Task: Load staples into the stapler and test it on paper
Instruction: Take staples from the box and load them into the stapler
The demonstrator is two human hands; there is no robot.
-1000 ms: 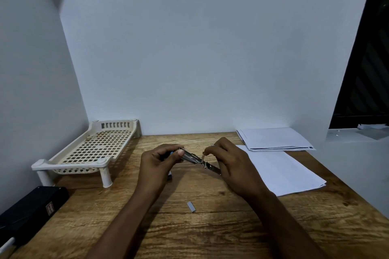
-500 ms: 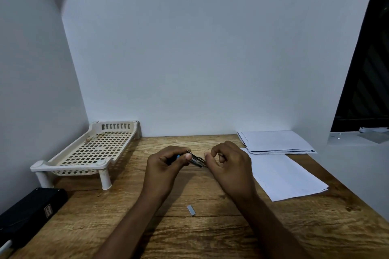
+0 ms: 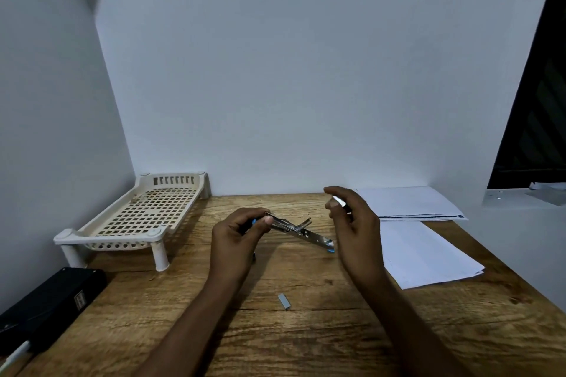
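Note:
My left hand (image 3: 237, 234) grips the rear end of a small metal stapler (image 3: 298, 229) with blue trim and holds it just above the wooden table (image 3: 306, 340). The stapler is hinged open, and its magazine points down to the right, ending in a blue tip. My right hand (image 3: 352, 223) is raised to the right of the stapler, apart from it. Its fingertips pinch a small silvery piece (image 3: 338, 201) that looks like a strip of staples. Another staple strip (image 3: 284, 301) lies loose on the table nearer to me. White paper sheets (image 3: 428, 257) lie at the right.
A second paper stack (image 3: 407, 202) sits at the back right against the wall. A cream plastic rack (image 3: 144, 217) on legs stands at the back left. A black box (image 3: 52, 300) and a pen (image 3: 15, 355) lie at the near left edge.
My right hand has let go of the stapler and lifted up to the right with the small silvery piece. The stapler now hangs open from my left hand.

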